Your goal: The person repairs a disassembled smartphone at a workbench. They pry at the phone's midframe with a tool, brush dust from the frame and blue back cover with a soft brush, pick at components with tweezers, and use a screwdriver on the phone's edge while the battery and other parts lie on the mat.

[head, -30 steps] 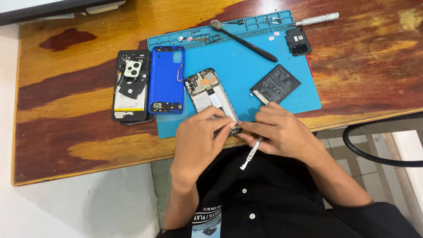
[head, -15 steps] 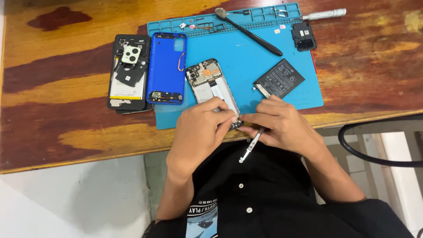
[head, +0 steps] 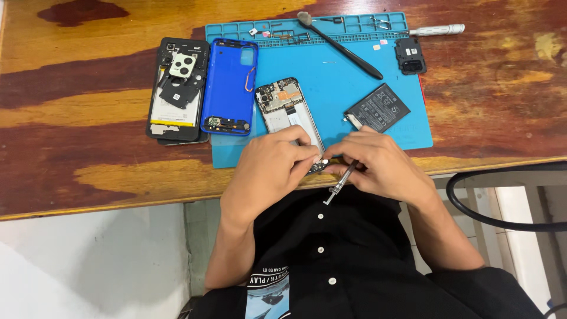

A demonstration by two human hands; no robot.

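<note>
Both hands (head: 277, 168) pinching (tightly) opened phone (head: 290, 115)

This is looking like a phone repair shop. A blue mat (head: 354, 88) is lying on a worn wooden table (head: 88, 136), with little trays along its top edge holding tiny parts. Opened phones (head: 177, 88) are sitting beside it, and a battery (head: 378, 107), a brush (head: 339, 42) and a screwdriver (head: 437, 29) are lying around.
</note>
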